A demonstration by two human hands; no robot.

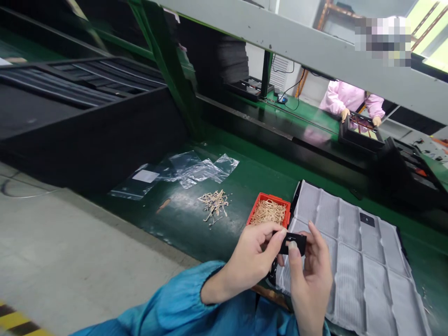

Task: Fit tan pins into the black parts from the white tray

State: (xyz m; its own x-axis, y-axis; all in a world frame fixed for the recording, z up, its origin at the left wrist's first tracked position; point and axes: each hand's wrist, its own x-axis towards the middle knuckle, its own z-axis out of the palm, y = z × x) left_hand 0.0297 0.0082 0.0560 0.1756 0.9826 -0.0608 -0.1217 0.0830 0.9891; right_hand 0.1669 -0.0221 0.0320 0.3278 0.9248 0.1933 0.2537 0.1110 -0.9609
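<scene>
Green bench (185, 217) beyond, a black part (300, 243) stretches sideways

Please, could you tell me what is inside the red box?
The red box holds many thin, tan pieces, heaped loosely. They cover its bottom, so anything beneath cannot be seen. The left grip also hides part of the near edge from this view.

Light: even, soft on the left hand (250, 254) and right hand (313, 280) | Brightest: yellowish panel (422, 13), far beyond the right | Glare: plastic bags (205, 172), past the left | Darkest: black box (140, 135), farther left | Definition: distant detail softened (one patch (382, 41) pixelated)
</scene>
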